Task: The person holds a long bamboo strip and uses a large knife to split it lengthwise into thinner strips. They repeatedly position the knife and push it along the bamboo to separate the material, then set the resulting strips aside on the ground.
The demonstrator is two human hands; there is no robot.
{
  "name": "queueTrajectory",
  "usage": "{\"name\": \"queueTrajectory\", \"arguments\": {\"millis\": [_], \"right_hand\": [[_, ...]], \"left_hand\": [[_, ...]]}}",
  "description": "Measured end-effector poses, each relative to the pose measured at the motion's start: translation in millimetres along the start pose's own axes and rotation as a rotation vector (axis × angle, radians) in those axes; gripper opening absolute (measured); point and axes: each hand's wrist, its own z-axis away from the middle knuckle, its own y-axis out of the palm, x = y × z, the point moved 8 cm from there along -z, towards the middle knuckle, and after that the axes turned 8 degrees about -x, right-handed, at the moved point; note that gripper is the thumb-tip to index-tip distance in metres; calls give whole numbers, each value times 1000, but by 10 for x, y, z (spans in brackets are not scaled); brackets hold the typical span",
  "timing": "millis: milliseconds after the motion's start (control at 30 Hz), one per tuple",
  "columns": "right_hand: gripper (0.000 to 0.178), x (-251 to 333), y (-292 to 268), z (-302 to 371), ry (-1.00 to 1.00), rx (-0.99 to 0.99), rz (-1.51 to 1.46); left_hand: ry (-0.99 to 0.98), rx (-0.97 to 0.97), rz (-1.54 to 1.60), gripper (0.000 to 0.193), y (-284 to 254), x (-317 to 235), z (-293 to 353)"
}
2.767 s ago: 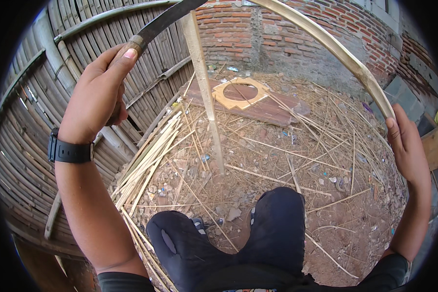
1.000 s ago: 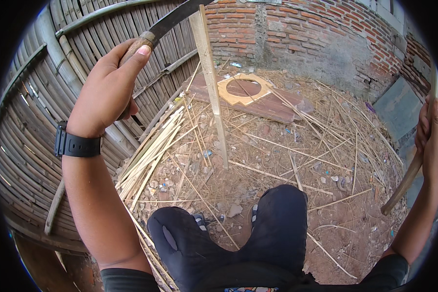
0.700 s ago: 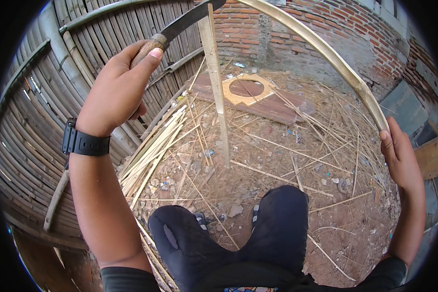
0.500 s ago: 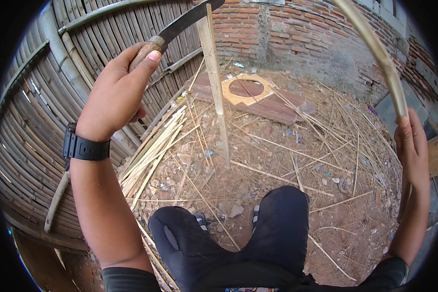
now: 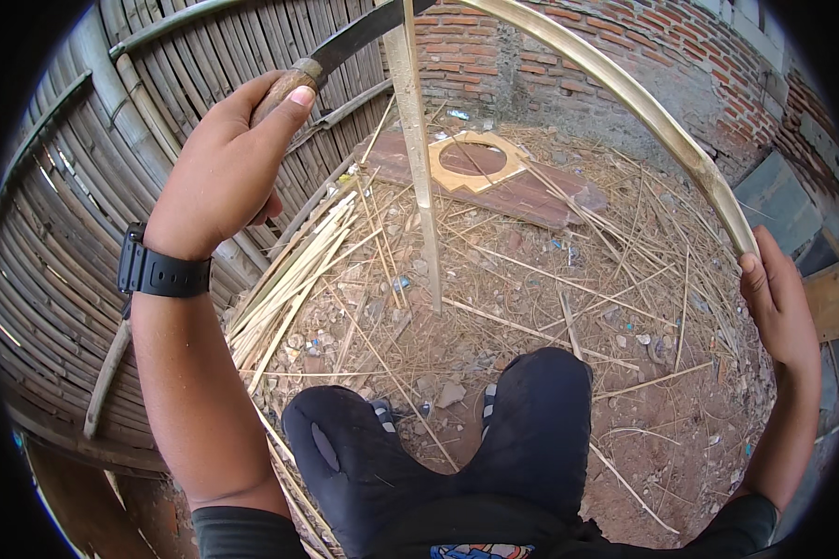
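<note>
My left hand (image 5: 222, 154), with a black watch at the wrist, is closed round the wooden handle of a machete (image 5: 354, 42). Its dark blade points up to the right and meets an upright wooden stake (image 5: 415, 140) near the top edge. In my right hand (image 5: 781, 298) is the lower end of a long split bamboo strip (image 5: 643, 102), thumb and fingers pressed on it. From there the strip curves up and left to the top edge, close to the blade. Where strip, stake and blade meet is partly cut off by the view's edge.
Thin bamboo slats (image 5: 298, 279) lie piled at the left by a bamboo wall (image 5: 56, 242). A brown board (image 5: 531, 210) carries a yellowish panel with a round hole (image 5: 438, 168). A brick wall (image 5: 578, 74) stands behind. Loose sticks litter the ground round my knees.
My right hand has come slightly left and lower, and the bamboo strip's upper part has swung left toward the blade and stake. The machete has barely shifted.
</note>
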Motion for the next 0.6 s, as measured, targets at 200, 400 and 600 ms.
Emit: {"name": "queueTrajectory", "arguments": {"millis": [200, 400, 600], "right_hand": [[36, -235, -484, -24, 186, -381, -314], [36, -164, -475, -127, 92, -524, -417], [32, -103, 289, 29, -44, 29, 22]], "left_hand": [[-18, 31, 28, 58, 18, 1, 35], [-17, 11, 27, 58, 31, 19, 29], [-26, 24, -7, 58, 29, 29, 25]]}}
